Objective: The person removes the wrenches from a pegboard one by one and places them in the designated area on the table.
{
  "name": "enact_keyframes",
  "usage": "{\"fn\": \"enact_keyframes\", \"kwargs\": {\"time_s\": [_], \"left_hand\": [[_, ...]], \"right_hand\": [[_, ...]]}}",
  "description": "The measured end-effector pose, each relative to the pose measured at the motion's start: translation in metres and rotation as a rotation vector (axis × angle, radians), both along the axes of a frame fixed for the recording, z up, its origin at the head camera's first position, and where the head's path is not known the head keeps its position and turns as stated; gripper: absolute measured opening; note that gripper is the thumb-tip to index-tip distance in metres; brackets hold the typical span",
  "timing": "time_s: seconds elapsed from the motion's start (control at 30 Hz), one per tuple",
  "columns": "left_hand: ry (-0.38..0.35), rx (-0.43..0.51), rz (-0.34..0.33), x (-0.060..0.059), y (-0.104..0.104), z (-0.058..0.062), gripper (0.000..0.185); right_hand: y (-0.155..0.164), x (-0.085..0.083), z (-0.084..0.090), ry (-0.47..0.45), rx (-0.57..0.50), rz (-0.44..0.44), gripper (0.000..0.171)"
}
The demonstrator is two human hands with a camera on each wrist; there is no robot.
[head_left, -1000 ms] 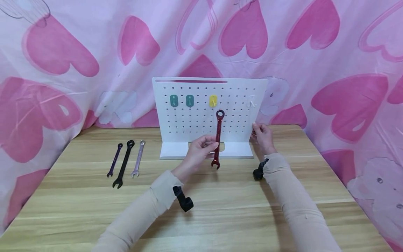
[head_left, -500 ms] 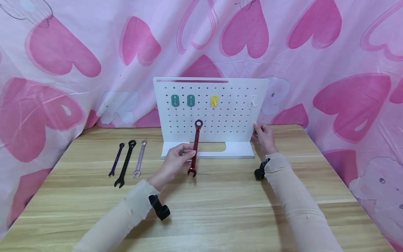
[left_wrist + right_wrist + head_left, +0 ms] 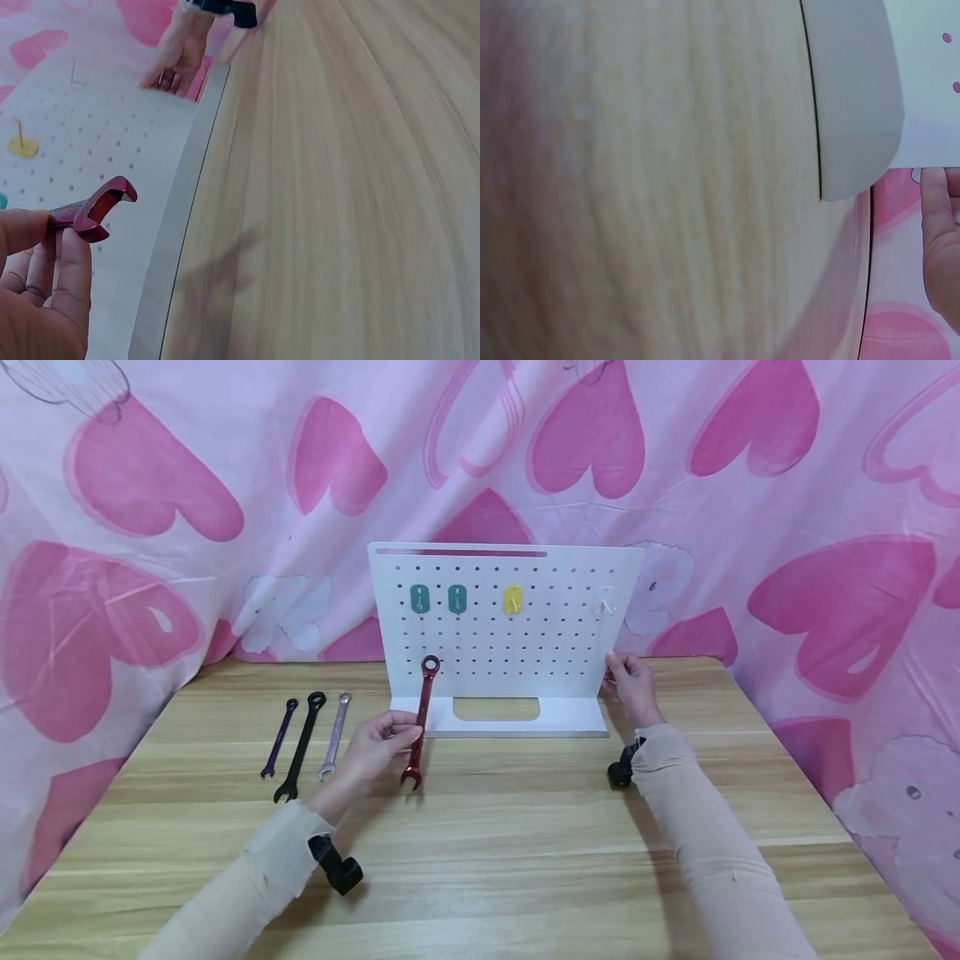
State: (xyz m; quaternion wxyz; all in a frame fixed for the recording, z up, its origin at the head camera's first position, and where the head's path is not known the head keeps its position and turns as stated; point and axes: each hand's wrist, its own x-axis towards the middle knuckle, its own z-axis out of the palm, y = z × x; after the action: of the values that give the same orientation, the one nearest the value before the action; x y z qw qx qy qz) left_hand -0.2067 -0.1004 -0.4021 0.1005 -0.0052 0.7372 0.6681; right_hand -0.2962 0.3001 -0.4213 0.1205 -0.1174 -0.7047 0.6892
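- Left hand (image 3: 375, 747) pinches the shank of a red wrench (image 3: 419, 722) between thumb and fingertips; the rest of the fingers curl loosely under it.
- Red wrench stands nearly upright, ring end up in front of the lower left part of the pegboard (image 3: 525, 643), open-jaw end down, close over the tabletop (image 3: 525, 843). Whether that end touches the wood cannot be told from the head view.
- In the left wrist view the open-jaw end (image 3: 101, 211) pokes out past the fingers (image 3: 64, 277), with the pegboard's white base just behind it.
- Right hand (image 3: 628, 683) holds the right edge of the pegboard, low down, with fingers curled round the rim; the right wrist view shows a fingertip (image 3: 934, 191) against the board's corner.
- Pegboard is white, upright on a flat foot with a cut-out, at the back middle of the tabletop. It carries two teal hooks (image 3: 438, 599), a yellow hook (image 3: 512, 600) and a white hook (image 3: 604, 603), all in one row near the top.
- Three more wrenches lie side by side on the tabletop to the left of the left hand: a purple wrench (image 3: 278, 738), a black wrench (image 3: 301, 747) and a silver wrench (image 3: 333, 736).
- Black wrist cameras sit under both beige sleeves.
- Pink heart-printed cloth (image 3: 150, 527) hangs behind and around the tabletop.
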Motion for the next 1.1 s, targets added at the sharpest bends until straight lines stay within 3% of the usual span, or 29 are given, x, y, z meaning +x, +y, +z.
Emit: {"fn": "enact_keyframes", "kwargs": {"time_s": [0.43, 0.83, 1.0, 1.1], "left_hand": [[-0.031, -0.037, 0.066, 0.005, -0.051, 0.005, 0.032], [-0.014, -0.033, 0.118, 0.007, -0.100, 0.002, 0.009], [-0.034, 0.080, 0.116, 0.003, -0.128, -0.011, 0.009], [-0.043, 0.059, 0.125, -0.002, -0.146, -0.023, 0.010]], "right_hand": [[0.000, 0.002, 0.001, 0.008, 0.008, -0.001, 0.031], [-0.002, 0.003, 0.002, 0.019, -0.009, 0.013, 0.032], [-0.002, 0.002, 0.001, 0.042, -0.042, 0.011, 0.026], [-0.002, 0.001, 0.000, 0.052, -0.050, 0.009, 0.024]]}}
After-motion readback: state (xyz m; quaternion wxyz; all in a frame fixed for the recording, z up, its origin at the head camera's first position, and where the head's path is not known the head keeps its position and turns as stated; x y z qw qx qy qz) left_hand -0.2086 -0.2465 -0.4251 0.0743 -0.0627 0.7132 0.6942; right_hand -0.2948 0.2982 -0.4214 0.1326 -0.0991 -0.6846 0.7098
